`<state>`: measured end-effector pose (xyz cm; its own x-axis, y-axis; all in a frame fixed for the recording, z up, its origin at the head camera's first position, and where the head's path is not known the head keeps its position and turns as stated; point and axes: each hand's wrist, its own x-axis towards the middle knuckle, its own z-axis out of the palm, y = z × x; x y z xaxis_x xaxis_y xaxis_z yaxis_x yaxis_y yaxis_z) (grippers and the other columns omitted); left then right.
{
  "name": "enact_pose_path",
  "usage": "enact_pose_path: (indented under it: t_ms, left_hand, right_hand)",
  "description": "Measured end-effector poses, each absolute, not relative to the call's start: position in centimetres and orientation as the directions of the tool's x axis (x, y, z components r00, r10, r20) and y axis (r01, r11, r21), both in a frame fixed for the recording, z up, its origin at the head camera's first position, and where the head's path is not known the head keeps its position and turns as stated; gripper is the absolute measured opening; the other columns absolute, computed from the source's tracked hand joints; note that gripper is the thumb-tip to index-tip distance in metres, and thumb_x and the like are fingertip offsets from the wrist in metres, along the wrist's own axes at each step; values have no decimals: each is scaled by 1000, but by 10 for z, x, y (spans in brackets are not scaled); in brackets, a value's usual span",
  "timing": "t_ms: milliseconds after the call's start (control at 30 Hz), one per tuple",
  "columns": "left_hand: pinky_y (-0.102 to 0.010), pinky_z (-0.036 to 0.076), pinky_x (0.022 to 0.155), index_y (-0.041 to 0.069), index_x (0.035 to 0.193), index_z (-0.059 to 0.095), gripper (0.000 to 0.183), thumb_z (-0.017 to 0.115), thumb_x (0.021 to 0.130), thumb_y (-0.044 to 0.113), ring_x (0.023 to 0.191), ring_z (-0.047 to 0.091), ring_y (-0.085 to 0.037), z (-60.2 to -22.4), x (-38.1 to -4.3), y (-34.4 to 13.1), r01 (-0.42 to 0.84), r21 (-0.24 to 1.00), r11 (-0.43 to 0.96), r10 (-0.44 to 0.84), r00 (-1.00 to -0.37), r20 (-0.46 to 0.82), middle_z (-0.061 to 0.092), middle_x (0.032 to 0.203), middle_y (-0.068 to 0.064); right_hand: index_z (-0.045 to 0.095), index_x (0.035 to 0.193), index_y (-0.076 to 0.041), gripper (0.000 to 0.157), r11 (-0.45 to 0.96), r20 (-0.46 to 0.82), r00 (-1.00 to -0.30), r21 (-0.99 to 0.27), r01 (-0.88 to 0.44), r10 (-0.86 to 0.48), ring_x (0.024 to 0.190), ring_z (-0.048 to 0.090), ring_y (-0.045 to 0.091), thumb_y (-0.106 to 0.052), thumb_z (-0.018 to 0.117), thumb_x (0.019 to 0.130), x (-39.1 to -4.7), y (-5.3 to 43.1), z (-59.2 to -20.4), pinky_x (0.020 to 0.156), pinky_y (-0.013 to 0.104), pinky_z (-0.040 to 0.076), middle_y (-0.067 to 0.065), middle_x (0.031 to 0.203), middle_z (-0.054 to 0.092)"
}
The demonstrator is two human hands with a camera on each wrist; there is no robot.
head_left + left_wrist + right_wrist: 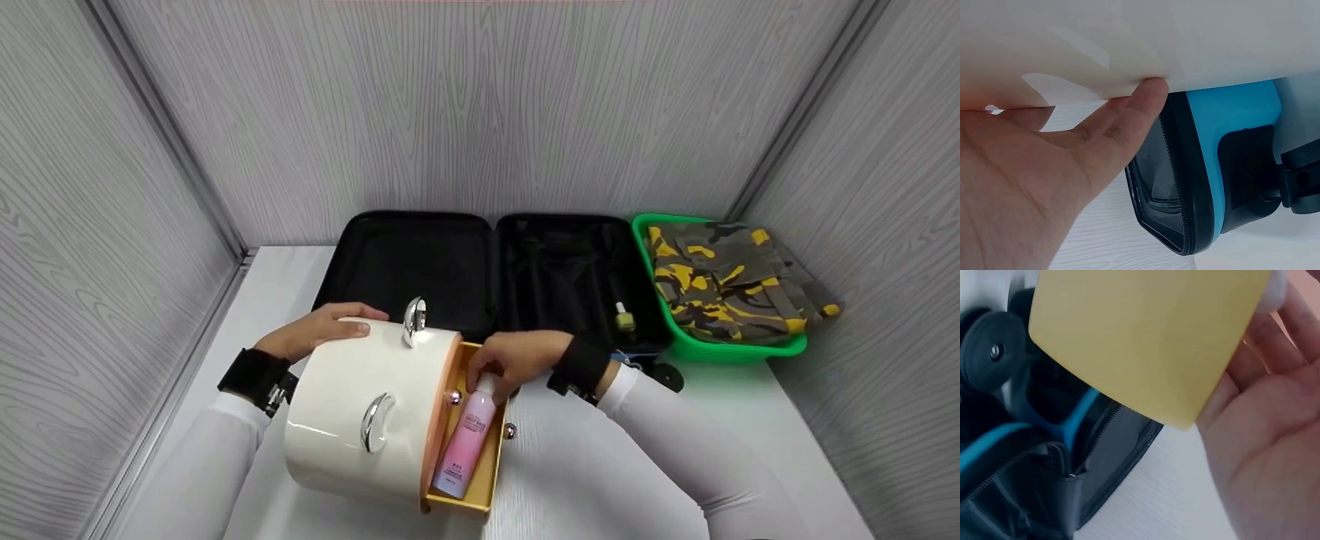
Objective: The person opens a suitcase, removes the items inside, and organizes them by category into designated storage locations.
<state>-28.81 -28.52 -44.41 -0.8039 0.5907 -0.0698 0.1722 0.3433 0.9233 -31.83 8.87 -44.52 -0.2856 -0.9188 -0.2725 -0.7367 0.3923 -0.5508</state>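
Note:
A glossy white storage box (337, 405) with chrome handles stands tilted toward the front of the table. My left hand (322, 331) rests on its far left edge; in the left wrist view a fingertip (1154, 93) touches the white wall. From the box's right side a yellow drawer (486, 472) is pulled out, and a pink spray bottle (471, 435) with a white cap lies in it. My right hand (525, 354) reaches over the drawer's far end and grips the bottle at its cap. In the right wrist view the drawer's yellow outer side (1145, 337) hides most of the bottle.
Behind the box lies an open black suitcase (420, 262) with blue trim and wheels (667, 377). A small bottle (624, 319) with a white top lies in its right half. At the right stands a green basket (739, 352) holding folded camouflage cloth (720, 285).

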Motion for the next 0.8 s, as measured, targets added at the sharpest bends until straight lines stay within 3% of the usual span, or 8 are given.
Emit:
enact_pose_path:
  t_ms: [233,467,633,800]
  left_hand:
    - [-24,63,84,-18,151,47,57,60,108,17,105,73,-6,-445,-289,-284,127,929,348,568,-817,-100,73,125,8]
    - [-23,63,84,-16,151,48,56,60,108,17,105,73,-6,-444,-290,-284,122,928,352,565,-818,-107,72,127,6]
    - [-24,63,84,-15,151,49,55,60,108,18,105,73,-6,-444,-289,-284,128,926,355,574,-812,-107,72,126,5]
    - [-23,63,85,-15,151,50,54,59,109,18,106,73,-5,-445,-289,-284,146,925,350,583,-807,-93,72,126,8]
  right_hand:
    - [80,111,-7,29,416,-304,-300,-460,-784,-904,78,55,8,5,81,84,-318,73,-449,66,18,45,-2,91,65]
    - [81,106,-6,26,397,-252,-326,-322,-860,-911,81,59,14,7,75,84,-309,67,-459,71,20,45,3,96,74]
    - [80,112,-3,29,375,-152,-343,-396,-838,-927,88,67,24,5,78,85,-306,78,-451,76,23,51,10,104,78]
    - [76,99,-4,11,343,23,-402,-479,-808,-916,81,61,14,-7,83,90,-301,100,-440,74,23,50,4,90,72]
